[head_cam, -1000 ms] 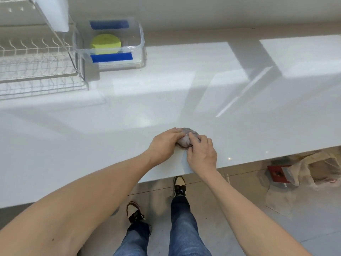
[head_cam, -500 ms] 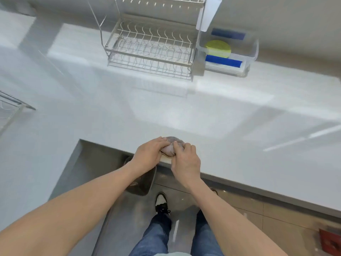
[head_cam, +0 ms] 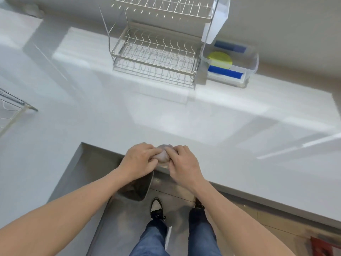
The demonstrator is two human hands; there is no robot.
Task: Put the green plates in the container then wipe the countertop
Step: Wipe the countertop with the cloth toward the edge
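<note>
Since the green plates [head_cam: 220, 59] already lie inside the clear plastic container [head_cam: 253, 60] at the far right of the worktop [head_cam: 184, 115], the first part of the task reads as done and the wiping part is in hand.

**Position of parts**
- The container stands just beside the right end of the wire dish rack [head_cam: 155, 50], against the back wall. Blue pieces show at its near and far sides; what they are cannot be told.
- The dish rack shows no plates on either tier.
- A second wire frame [head_cam: 11, 111] enters at the left edge, well apart from the hands.

**State of the grip**
- The left hand [head_cam: 140, 161] and the right hand [head_cam: 182, 163] meet at the near edge of the worktop, at its inner corner.
- Both hands close on one small bunched pale cloth [head_cam: 163, 156]. The fingers of each hand curl over it from either side, and only its top shows between them.
- Whether the cloth rests on the surface or is lifted just clear of it cannot be told.

**Step in hand**
- The cloth appears to be gathered or folded into a pad before a stroke, not spread flat.

**Next move, as judged**
- Press the pad flat onto the worktop under one hand.
- Sweep outward across the open surface, which is wide and bare between the hands and the rack.
- Steer around the rack feet and the container so neither is pushed.
- A dark bin [head_cam: 138, 187] stands on the floor below the edge; keep the cloth from dropping toward it.
</note>
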